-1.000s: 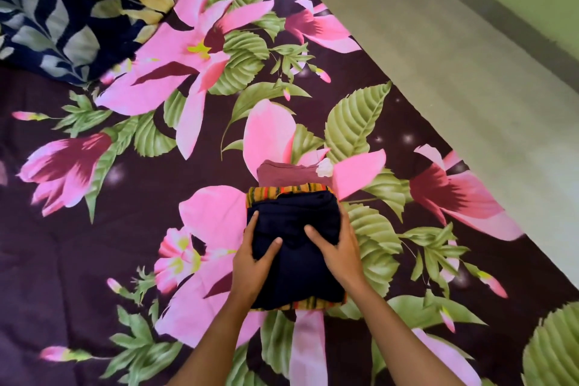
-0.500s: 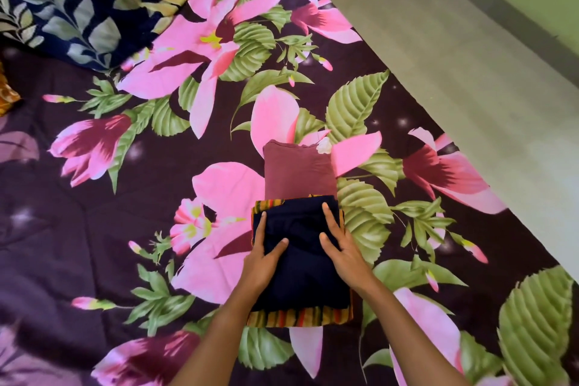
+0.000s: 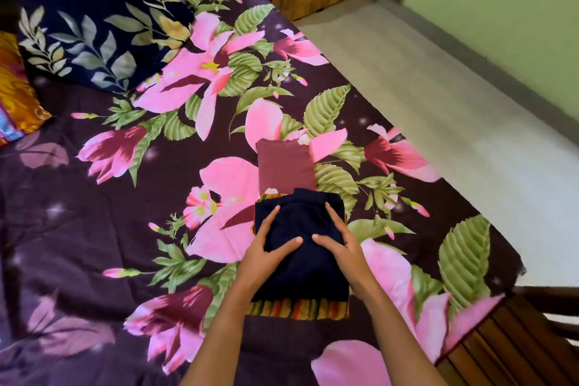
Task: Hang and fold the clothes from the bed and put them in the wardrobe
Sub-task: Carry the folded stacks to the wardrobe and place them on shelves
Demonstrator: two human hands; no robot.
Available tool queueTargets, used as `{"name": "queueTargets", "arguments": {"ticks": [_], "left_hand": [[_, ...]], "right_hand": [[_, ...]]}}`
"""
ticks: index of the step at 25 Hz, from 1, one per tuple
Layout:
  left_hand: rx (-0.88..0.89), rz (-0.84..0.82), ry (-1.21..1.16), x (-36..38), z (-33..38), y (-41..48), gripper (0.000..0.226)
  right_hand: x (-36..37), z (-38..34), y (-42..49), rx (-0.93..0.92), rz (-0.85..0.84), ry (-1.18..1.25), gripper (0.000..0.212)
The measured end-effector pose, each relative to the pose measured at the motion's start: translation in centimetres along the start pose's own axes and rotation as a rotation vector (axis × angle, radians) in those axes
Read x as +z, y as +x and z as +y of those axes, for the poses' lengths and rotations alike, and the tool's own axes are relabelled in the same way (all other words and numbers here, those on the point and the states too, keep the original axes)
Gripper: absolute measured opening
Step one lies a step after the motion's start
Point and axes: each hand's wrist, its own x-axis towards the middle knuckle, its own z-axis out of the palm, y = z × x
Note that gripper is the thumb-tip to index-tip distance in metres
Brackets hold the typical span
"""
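Hands flat, fingers straight | left hand (image 3: 265, 255), right hand (image 3: 344, 248) | pressing navy garment (image 3: 305, 276)

Matt navy cloth (image 3: 300, 260) lies on a smooth printed bedsheet (image 3: 94, 229) beside glossy wood (image 3: 517, 348).

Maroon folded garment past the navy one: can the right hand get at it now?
Probably yes. The maroon garment lies mostly uncovered just beyond the navy garment that the right hand rests on, with nothing between them.

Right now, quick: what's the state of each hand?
Left hand: open, fingers flat on the folded navy garment.
Right hand: open, pressing flat on that same garment.
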Motion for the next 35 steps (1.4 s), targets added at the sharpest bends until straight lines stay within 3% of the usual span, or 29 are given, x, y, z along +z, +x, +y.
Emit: {"name": "queueTargets", "arguments": {"ticks": [6,14,26,35], "left_hand": [[0.185,-0.126,0.07,-0.3,5.3,-11.4,0.076],[0.438,-0.384,0.147,2.0,8.8,-23.7,0.071],[0.618,-0.968,0.351,21.0,7.5,-41.7,0.076],[0.677,-1.257,0.405,36.5,1.0,-61.9,0.073]], "right_hand": [[-0.3,-5.4,-14.5,-0.1,0.209,0.081,0.057],[-1.0,-6.0,-31.3,-0.229,0.507,0.192,0.057],[-10.2,2.4,-57.4,-0.274,1.128,0.416,0.057],[-17.7,11.4,-80.1,-0.287,1.405,0.439,0.057]]}}
